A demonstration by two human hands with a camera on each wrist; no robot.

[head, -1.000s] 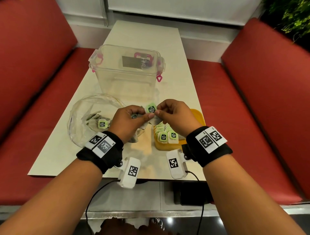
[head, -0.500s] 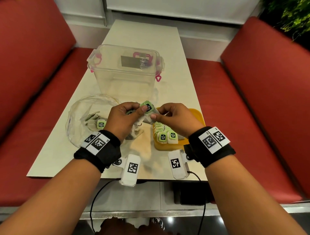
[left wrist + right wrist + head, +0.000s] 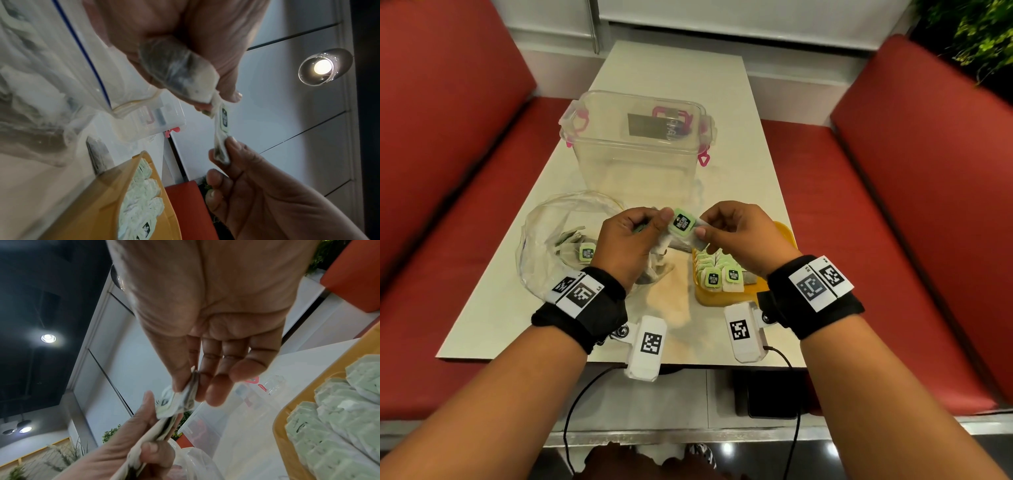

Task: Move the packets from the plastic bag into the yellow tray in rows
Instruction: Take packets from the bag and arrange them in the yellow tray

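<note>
Left hand point(image 3: 626, 240) and right hand point(image 3: 739, 233) both pinch one green-label packet point(image 3: 681, 222), held above the surface point(image 3: 517, 308) between plastic bag point(image 3: 544, 240) and yellow tray point(image 3: 709, 298). Left hand also holds more packets. Tray rows partly filled; bag holds a few.

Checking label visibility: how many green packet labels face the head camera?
4: one on the held packet between left hand and right hand, one on a bagged packet inside the plastic bag, two on front packets in the yellow tray. Others behind may be hidden.
</note>
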